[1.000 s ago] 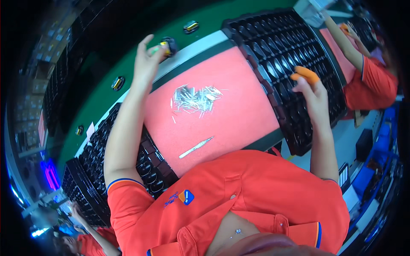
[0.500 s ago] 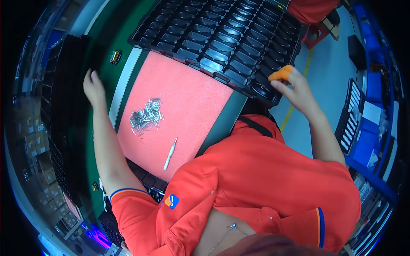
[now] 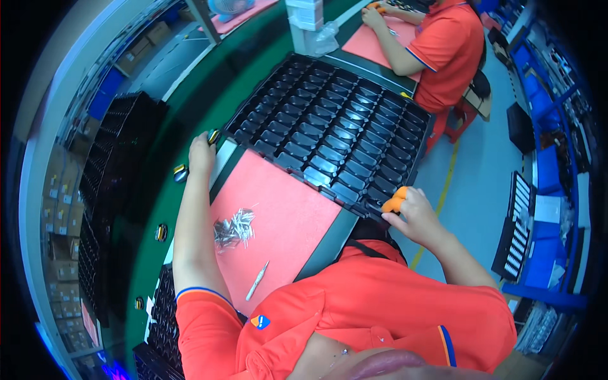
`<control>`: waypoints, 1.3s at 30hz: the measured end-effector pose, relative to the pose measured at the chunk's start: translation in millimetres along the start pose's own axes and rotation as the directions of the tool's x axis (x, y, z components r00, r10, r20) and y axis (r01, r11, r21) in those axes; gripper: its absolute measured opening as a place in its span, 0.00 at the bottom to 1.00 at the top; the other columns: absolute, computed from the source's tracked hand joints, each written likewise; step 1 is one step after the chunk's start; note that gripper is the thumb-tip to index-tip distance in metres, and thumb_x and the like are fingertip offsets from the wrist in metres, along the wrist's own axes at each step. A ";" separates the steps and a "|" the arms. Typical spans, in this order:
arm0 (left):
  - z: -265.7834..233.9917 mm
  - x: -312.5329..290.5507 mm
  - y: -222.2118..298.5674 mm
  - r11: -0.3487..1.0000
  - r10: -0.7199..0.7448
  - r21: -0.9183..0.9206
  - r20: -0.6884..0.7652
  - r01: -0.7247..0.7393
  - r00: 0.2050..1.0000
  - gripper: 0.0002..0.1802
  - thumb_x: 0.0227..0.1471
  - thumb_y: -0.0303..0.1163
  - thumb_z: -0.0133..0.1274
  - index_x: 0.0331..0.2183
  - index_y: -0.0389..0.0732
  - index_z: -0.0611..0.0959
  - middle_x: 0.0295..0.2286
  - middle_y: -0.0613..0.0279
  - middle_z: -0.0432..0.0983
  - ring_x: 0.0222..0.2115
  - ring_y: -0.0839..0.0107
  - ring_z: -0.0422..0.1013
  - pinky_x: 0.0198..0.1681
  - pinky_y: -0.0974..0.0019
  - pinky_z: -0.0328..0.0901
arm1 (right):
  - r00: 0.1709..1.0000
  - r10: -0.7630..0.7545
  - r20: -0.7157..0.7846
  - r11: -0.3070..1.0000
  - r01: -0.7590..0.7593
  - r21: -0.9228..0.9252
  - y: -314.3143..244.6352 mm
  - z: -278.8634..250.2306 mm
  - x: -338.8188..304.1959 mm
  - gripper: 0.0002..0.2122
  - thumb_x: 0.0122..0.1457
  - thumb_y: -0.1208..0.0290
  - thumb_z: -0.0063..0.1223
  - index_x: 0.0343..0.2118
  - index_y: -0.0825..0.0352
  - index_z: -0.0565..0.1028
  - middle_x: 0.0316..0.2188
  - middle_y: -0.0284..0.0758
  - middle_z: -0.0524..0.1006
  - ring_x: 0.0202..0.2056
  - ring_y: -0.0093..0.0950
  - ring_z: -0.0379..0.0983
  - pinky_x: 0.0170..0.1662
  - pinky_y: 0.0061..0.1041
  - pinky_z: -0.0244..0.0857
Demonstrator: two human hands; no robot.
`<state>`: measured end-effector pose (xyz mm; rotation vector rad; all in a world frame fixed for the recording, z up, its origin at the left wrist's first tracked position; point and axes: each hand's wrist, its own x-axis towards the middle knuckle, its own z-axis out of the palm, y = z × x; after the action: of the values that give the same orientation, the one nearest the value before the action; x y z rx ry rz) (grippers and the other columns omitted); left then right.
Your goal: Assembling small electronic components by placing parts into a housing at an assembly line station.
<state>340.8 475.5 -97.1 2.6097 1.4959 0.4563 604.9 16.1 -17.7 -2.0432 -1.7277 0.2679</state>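
A large black plastic tray (image 3: 310, 166) with rows of moulded oval compartments lies across the bench in front of me. My right hand (image 3: 415, 218), with orange finger covers, is closed at its near right corner, fingers curled and thumb against the rim. To the left, my left hand (image 3: 202, 155) reaches over the green belt, its fingertips closed around a small black-and-yellow part (image 3: 213, 135). A pink mat (image 3: 285, 202) lies between my arms. On it are a heap of thin silvery pins (image 3: 234, 229) and a slim white pen-like tool (image 3: 258, 280).
More black-and-yellow parts, one of them (image 3: 180, 173) near my left forearm, sit along the green belt (image 3: 142, 209). Dark stacked trays (image 3: 120, 133) stand beyond it. Another person (image 3: 446, 50) in red works at a pink mat ahead. Blue shelving (image 3: 548, 171) lines the right side.
My view has tilted up, bringing the other person into sight. My left hand has moved forward and right to the small part. My right hand stays by the tray's corner.
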 end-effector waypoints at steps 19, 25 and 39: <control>-76.5 -74.8 22.7 0.430 -0.245 -0.887 0.065 0.169 0.967 0.15 0.54 0.31 0.45 0.44 0.36 0.72 0.33 0.54 0.74 0.33 0.67 0.71 0.36 0.68 0.66 | 0.669 -0.706 -0.234 0.708 0.681 -0.188 -116.0 21.5 146.3 0.09 0.44 0.72 0.63 0.30 0.65 0.77 0.32 0.36 0.70 0.36 0.37 0.65 0.43 0.34 0.59; -128.4 -211.3 46.6 -0.327 -0.114 -0.874 0.413 0.358 0.904 0.17 0.58 0.38 0.43 0.46 0.40 0.69 0.30 0.66 0.69 0.27 0.78 0.65 0.29 0.74 0.61 | 0.498 -0.861 -0.102 0.507 0.856 -0.101 -170.4 65.5 172.9 0.10 0.40 0.73 0.64 0.29 0.64 0.77 0.31 0.33 0.70 0.33 0.34 0.65 0.42 0.34 0.59; -104.0 -249.2 -6.6 0.101 -0.320 -0.992 0.044 0.080 0.947 0.28 0.47 0.19 0.52 0.51 0.42 0.66 0.35 0.65 0.67 0.35 0.80 0.65 0.38 0.77 0.63 | 0.836 -0.302 0.459 0.588 -0.216 0.779 -225.0 157.7 195.4 0.17 0.64 0.61 0.42 0.48 0.69 0.72 0.29 0.28 0.72 0.28 0.18 0.67 0.34 0.18 0.62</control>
<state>185.8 259.0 -51.6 1.2132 0.8996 1.1809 377.7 264.9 -27.6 -1.2436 -1.4707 1.4810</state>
